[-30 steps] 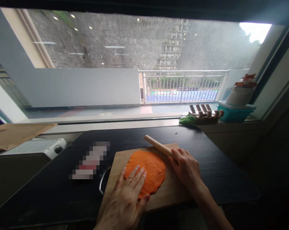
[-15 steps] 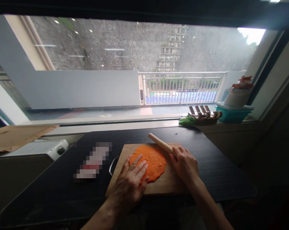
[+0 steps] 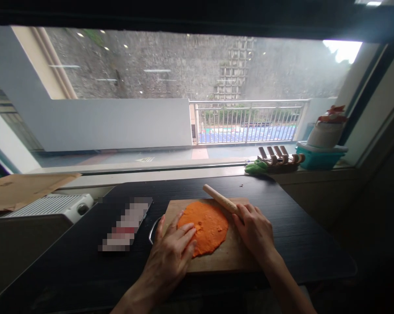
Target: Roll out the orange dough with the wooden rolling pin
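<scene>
A flat, roughly round sheet of orange dough (image 3: 207, 224) lies on a wooden cutting board (image 3: 228, 261) in front of me. My left hand (image 3: 174, 246) rests on the dough's left edge, fingers stretched and a little apart, palm down over the board's near left side. My right hand (image 3: 254, 222) is wrapped round the near end of a wooden rolling pin (image 3: 220, 198). The pin slants away to the left along the dough's far right edge. Its gripped end is hidden under my fingers.
The board sits on a black table (image 3: 301, 231). A blurred-out flat item (image 3: 127, 226) lies to the left. A green cloth (image 3: 256, 167), a curved-pronged rack (image 3: 277, 156) and a teal box (image 3: 321, 158) line the windowsill. A radiator (image 3: 59, 207) stands left under cardboard (image 3: 27, 187).
My left hand has slid left and slightly nearer, baring more of the dough's left part. The right hand keeps its hold on the rolling pin. The view has tilted slightly.
</scene>
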`<act>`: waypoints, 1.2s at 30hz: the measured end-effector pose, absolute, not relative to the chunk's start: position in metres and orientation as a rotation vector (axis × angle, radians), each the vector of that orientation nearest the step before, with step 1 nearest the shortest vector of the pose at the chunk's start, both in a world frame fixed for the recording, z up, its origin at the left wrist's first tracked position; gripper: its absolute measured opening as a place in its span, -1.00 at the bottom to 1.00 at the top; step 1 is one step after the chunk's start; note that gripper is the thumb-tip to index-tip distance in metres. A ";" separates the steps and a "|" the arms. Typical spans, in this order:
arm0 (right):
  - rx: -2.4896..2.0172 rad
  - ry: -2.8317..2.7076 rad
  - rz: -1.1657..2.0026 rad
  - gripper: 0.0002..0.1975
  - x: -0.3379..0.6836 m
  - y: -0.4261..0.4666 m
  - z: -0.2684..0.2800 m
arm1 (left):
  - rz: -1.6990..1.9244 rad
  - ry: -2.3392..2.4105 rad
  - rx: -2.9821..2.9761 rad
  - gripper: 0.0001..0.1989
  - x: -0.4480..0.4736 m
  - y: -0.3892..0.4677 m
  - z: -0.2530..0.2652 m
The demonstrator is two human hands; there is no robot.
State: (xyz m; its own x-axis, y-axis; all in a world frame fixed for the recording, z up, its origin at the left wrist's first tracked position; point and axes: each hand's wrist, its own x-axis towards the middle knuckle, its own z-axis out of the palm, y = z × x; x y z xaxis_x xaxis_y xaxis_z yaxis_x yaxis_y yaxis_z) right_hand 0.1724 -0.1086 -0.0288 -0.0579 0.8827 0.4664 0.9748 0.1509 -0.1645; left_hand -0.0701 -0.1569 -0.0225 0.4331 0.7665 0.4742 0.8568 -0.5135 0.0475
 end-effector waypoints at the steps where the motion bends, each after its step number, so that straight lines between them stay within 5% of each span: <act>1: -1.762 -1.975 -0.268 -0.82 0.172 -0.108 -0.029 | -0.669 -1.438 -2.468 -0.65 -0.069 -0.156 -0.022; 15: -1.357 -2.177 0.105 -0.77 0.170 -0.117 -0.028 | -1.057 -1.686 -2.195 -0.67 -0.076 -0.112 0.020; 25: -1.332 -2.060 0.016 -0.69 0.180 -0.112 -0.038 | -0.048 -1.799 -2.709 -0.63 -0.018 -0.038 0.006; 36: -1.366 -2.059 -0.378 -0.67 0.156 -0.166 -0.048 | -0.054 -1.905 -2.700 -0.38 -0.052 -0.092 0.004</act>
State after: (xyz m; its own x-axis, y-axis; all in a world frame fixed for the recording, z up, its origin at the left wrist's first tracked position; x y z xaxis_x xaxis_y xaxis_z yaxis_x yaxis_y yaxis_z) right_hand 0.1560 -0.1660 -0.0483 -0.2629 0.7203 0.6419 0.9013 0.4208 -0.1032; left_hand -0.0517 -0.0918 0.0036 0.3395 0.9382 -0.0673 0.9329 -0.3266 0.1520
